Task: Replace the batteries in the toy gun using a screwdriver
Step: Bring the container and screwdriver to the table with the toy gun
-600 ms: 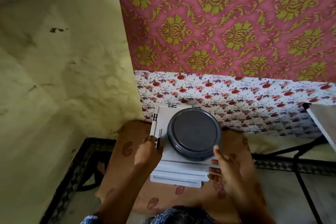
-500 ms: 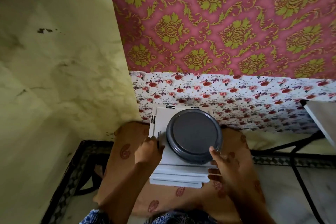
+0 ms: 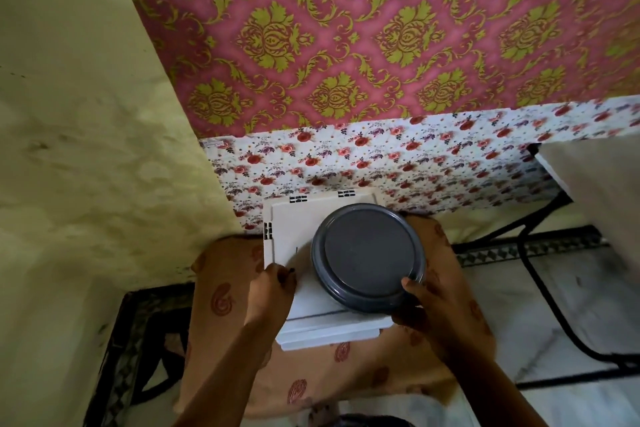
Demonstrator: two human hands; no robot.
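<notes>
- The left hand (image 3: pixel 272 288) is curled at the left edge of a white board (image 3: pixel 294 232); a thin dark tool (image 3: pixel 296 251), perhaps the screwdriver, shows faintly above its fingers, too blurred to be sure.
- The right hand (image 3: pixel 433 308) grips the near rim of a grey plate (image 3: pixel 367 255), thumb on top.
- The plate lies upside down on the board, which rests on the lap (image 3: pixel 221 322).
- No toy gun or batteries show.
- Floral wall (image 3: pixel 415 163) behind.

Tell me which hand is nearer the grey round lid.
Right. The right hand touches the grey round lid at its near right rim; the left hand sits apart to its left on the white board.
</notes>
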